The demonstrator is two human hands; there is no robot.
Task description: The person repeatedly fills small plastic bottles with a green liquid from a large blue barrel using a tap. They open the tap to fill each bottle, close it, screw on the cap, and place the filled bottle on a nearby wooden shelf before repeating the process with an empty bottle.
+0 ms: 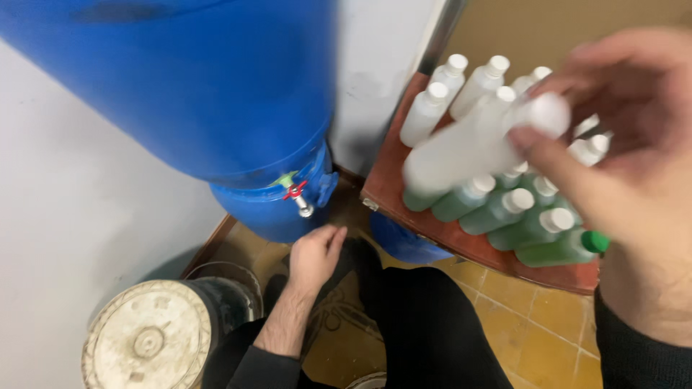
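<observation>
Right hand [634, 144] fingers [555, 155] pinch a frosted, matt translucent plastic bottle [461, 155], white cap smooth. Beyond the fingertips: glossy blue plastic drum [216, 86], shiny metal tap [301, 202]. Below the fingers: worn reddish wood tray [447, 234]. Beside the left hand [313, 256]: rough, grimy bucket lid [148, 338].

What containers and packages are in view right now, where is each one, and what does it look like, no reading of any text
Blue drum: upper left, large, plastic, with a small tap low on its front.
White bottle: in the right hand, translucent, white cap.
Lying bottles: on the reddish board, green-tinted, mostly white caps, one green.
Standing bottles: behind those, white-capped.
Bucket: lower left, round, dirty whitish lid.
Left hand: below the tap, holding nothing.
No signs, screens or labels show.
</observation>
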